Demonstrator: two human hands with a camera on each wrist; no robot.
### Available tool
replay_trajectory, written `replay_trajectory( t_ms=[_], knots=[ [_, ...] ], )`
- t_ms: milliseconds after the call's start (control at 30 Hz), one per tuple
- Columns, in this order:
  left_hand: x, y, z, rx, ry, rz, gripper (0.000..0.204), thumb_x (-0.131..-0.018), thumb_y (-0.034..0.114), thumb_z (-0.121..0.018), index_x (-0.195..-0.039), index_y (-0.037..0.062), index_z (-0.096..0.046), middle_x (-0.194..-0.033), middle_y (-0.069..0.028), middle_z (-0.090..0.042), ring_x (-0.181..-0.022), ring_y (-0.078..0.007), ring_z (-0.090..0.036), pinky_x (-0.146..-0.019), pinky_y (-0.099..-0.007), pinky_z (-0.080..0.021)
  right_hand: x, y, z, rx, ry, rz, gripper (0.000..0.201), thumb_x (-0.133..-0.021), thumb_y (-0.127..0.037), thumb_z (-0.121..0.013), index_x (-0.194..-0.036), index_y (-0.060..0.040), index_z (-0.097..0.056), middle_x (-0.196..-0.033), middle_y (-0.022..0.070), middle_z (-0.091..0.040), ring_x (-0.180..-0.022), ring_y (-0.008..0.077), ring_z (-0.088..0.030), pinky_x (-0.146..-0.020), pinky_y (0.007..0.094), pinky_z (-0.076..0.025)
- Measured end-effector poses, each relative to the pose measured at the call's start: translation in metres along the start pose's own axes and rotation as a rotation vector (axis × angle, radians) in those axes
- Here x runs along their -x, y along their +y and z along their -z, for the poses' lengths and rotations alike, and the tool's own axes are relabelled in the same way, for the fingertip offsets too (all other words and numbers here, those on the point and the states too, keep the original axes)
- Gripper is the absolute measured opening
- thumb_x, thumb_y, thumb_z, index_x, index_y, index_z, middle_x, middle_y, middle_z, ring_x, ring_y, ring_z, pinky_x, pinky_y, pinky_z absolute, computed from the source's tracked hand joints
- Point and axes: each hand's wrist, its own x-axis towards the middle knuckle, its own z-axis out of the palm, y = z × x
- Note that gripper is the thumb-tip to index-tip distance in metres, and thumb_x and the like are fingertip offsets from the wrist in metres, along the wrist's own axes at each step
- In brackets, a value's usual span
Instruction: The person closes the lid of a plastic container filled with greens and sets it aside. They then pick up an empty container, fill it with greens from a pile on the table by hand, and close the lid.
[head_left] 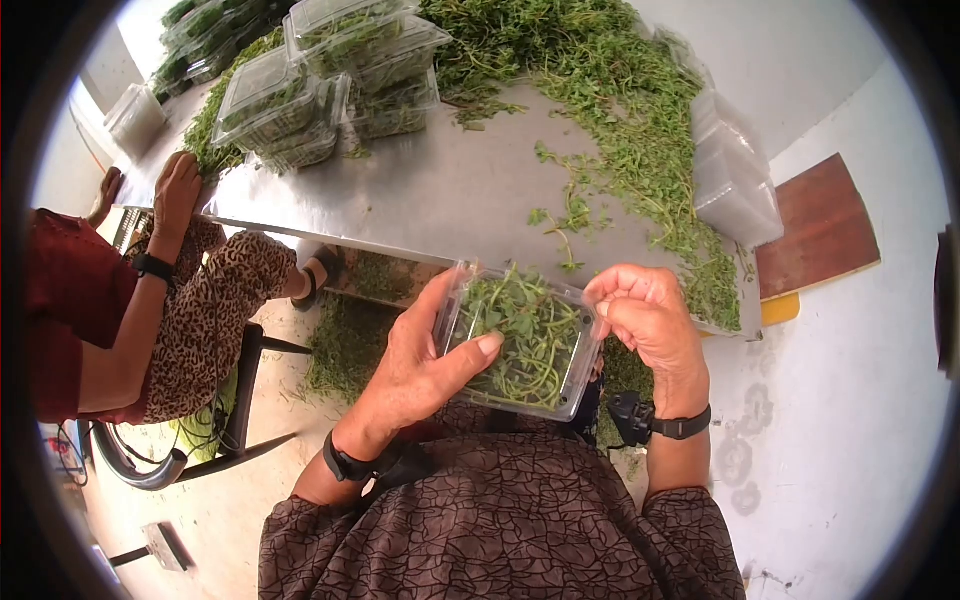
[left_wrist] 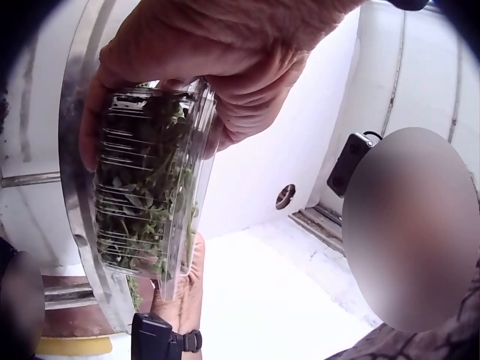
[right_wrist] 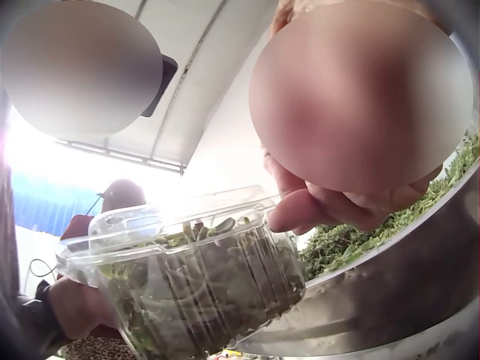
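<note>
A clear plastic clamshell box (head_left: 582,368) filled with green leafy sprigs (head_left: 520,335) is held in front of the body, tilted, near the table's front edge. My left hand (head_left: 405,365) grips its left side, thumb lying across the top and fingers round the far side. At the right rim, my right hand (head_left: 650,320) has its fingers bent and pinches the edge between thumb and forefinger. The right wrist view shows the lid lying over the sprigs, with a fingertip (right_wrist: 292,214) at the lid's corner. Through the ribbed wall (left_wrist: 142,187), the left wrist view shows packed leaves.
Loose greens (head_left: 620,130) are heaped across the metal table (head_left: 430,200). Filled boxes (head_left: 270,105) are stacked at its back left, and empty nested boxes (head_left: 735,175) stand at the right edge. Another person (head_left: 90,320) sits at left. More greens (head_left: 350,345) lie below the table.
</note>
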Motion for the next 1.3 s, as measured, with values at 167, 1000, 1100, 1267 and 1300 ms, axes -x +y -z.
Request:
replay_trajectory(
  t_ms=[167,1000,1100,1267,1300],
  knots=[
    [-0.001,0.001,0.0,-0.021,0.002,-0.031,0.06,-0.086,0.012,-0.066,-0.136,-0.0057,-0.038,-0.116,-0.0109,-0.058,-0.106,-0.0154,-0.053,-0.093,-0.0297,-0.043,0.0,-0.003,-0.002,0.029,0.017,0.004,0.015,-0.075,0.001,-0.054,-0.085,0.0068,-0.064,-0.064,0.0077,-0.063,-0.057,0.0103,-0.059,-0.052,0.0228,-0.042],
    [-0.008,-0.001,0.016,0.15,0.033,0.0,0.058,-0.086,0.009,-0.065,-0.137,-0.0039,-0.039,-0.11,-0.005,-0.058,-0.096,-0.0079,-0.053,-0.082,-0.0213,-0.045,-0.003,-0.002,-0.004,-0.106,-0.044,0.15,0.021,-0.089,-0.006,-0.057,-0.107,0.0027,-0.061,-0.074,0.007,-0.065,-0.057,0.0037,-0.052,-0.049,0.016,-0.04],
    [-0.01,0.002,0.019,0.157,0.022,-0.012,0.058,-0.086,0.009,-0.064,-0.137,-0.0039,-0.039,-0.112,-0.0049,-0.058,-0.097,-0.0084,-0.054,-0.083,-0.0211,-0.044,-0.002,0.0,-0.003,-0.139,-0.075,0.163,0.027,-0.09,-0.01,-0.058,-0.114,0.0016,-0.058,-0.079,0.0072,-0.066,-0.061,0.0041,-0.054,-0.051,0.017,-0.043],
    [-0.016,0.001,0.024,0.217,-0.002,-0.04,0.059,-0.086,0.011,-0.063,-0.138,-0.0037,-0.039,-0.115,-0.0059,-0.058,-0.099,-0.0093,-0.054,-0.085,-0.0219,-0.044,0.002,0.002,-0.005,-0.153,-0.104,0.305,0.032,-0.091,-0.012,-0.059,-0.12,0.0016,-0.056,-0.086,0.008,-0.067,-0.069,0.0069,-0.058,-0.06,0.019,-0.048],
    [-0.017,0.002,0.024,0.231,0.003,-0.031,0.06,-0.085,0.012,-0.064,-0.138,-0.0037,-0.039,-0.116,-0.0064,-0.058,-0.1,-0.0097,-0.054,-0.086,-0.0223,-0.043,0.003,0.002,-0.005,-0.157,-0.103,0.308,0.032,-0.091,-0.012,-0.059,-0.12,0.0016,-0.056,-0.086,0.008,-0.067,-0.069,0.0069,-0.058,-0.06,0.019,-0.048]
  ],
)
